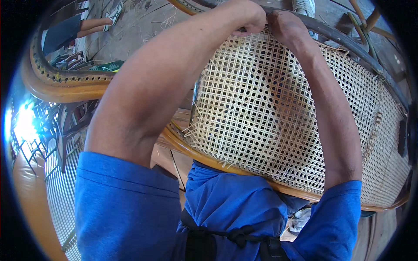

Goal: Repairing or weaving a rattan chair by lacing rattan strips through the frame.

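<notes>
A woven cane panel (244,108) with open holes lies across a bent wooden chair frame (209,160) in front of me. Loose strand ends stick out along its left and near edges. Both my hands meet at the panel's far edge, by the dark far rail of the frame. My left hand (250,16) is closed, its fingers curled down at the weave. Close beside it, my right hand (285,25) is closed too, with its fingertips mostly hidden. Whatever is pinched between the fingers is too small or covered to make out.
A curved wooden frame piece (69,82) with a row of small holes extends at the left. Wooden poles (365,26) stand at the far right. Another person's legs (93,25) show at the upper left. Cane scraps lie on the plank floor (143,21).
</notes>
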`<state>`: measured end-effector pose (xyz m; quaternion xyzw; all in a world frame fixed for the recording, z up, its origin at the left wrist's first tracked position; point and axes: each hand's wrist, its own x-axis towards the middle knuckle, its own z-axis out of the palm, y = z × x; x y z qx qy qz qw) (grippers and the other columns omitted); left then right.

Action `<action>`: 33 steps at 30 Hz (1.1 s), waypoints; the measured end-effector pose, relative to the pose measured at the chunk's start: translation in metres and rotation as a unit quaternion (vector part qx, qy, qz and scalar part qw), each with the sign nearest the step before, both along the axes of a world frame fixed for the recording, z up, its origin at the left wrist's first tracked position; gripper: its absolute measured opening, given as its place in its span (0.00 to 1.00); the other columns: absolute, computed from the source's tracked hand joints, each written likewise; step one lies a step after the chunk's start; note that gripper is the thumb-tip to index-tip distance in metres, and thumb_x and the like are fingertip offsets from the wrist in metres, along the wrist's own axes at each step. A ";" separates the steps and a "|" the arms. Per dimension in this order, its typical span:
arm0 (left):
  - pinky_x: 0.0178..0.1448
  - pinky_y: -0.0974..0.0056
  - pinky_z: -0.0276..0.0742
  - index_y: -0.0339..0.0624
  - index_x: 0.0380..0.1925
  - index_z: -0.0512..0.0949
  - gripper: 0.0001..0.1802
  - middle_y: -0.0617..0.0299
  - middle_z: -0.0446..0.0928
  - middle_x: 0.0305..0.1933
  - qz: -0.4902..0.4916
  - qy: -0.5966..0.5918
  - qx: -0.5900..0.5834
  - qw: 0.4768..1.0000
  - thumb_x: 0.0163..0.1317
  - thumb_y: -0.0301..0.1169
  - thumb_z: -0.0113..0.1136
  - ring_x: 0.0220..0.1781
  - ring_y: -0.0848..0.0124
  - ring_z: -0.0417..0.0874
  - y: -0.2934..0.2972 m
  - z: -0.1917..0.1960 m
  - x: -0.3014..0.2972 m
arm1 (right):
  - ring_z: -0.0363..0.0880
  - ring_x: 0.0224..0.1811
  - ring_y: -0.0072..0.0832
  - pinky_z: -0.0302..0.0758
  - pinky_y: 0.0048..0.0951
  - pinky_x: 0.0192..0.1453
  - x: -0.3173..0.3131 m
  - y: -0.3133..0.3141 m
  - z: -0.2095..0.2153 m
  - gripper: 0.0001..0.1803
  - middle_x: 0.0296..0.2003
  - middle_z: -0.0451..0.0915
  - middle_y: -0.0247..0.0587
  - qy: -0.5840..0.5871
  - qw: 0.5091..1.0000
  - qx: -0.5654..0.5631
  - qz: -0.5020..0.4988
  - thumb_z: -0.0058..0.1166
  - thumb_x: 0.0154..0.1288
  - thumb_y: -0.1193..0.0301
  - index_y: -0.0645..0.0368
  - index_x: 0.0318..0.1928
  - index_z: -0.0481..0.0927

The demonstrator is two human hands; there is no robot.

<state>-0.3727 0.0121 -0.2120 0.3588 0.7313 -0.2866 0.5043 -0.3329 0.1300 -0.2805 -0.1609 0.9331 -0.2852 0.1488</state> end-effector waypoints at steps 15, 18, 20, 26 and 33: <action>0.45 0.55 0.78 0.36 0.39 0.80 0.17 0.50 0.81 0.40 0.291 0.121 0.042 0.948 0.47 0.27 0.52 0.40 0.56 0.83 -0.018 -0.025 0.039 | 0.79 0.38 0.49 0.74 0.44 0.43 -0.005 -0.006 0.005 0.09 0.33 0.79 0.55 0.093 0.994 0.043 0.049 0.48 0.54 0.71 0.61 0.33 0.79; 0.51 0.56 0.76 0.37 0.39 0.80 0.17 0.50 0.79 0.45 0.353 0.217 0.112 0.903 0.49 0.31 0.53 0.46 0.56 0.81 -0.030 -0.009 0.053 | 0.78 0.38 0.49 0.74 0.43 0.43 -0.006 0.008 0.015 0.09 0.32 0.79 0.54 -0.011 0.997 -0.008 0.079 0.49 0.55 0.69 0.59 0.34 0.79; 0.53 0.56 0.74 0.38 0.40 0.80 0.18 0.50 0.78 0.47 0.403 0.225 0.120 0.879 0.50 0.34 0.53 0.48 0.56 0.80 -0.031 0.019 0.052 | 0.78 0.38 0.48 0.74 0.43 0.43 0.005 0.017 0.013 0.08 0.32 0.79 0.52 0.081 0.995 0.002 0.056 0.49 0.56 0.68 0.58 0.33 0.78; 0.56 0.56 0.73 0.40 0.45 0.79 0.23 0.47 0.77 0.48 0.434 0.259 0.186 0.843 0.51 0.42 0.56 0.51 0.55 0.79 -0.027 0.008 0.049 | 0.78 0.42 0.44 0.74 0.41 0.45 0.013 0.001 0.013 0.09 0.35 0.80 0.47 0.149 0.988 -0.033 0.038 0.48 0.55 0.73 0.55 0.38 0.77; 0.52 0.56 0.75 0.36 0.39 0.80 0.20 0.43 0.78 0.43 0.428 0.204 0.195 0.859 0.49 0.36 0.51 0.47 0.53 0.80 -0.031 -0.007 0.043 | 0.78 0.42 0.43 0.74 0.40 0.46 0.023 -0.003 0.034 0.13 0.35 0.80 0.44 0.171 0.984 0.055 -0.001 0.49 0.55 0.75 0.54 0.43 0.75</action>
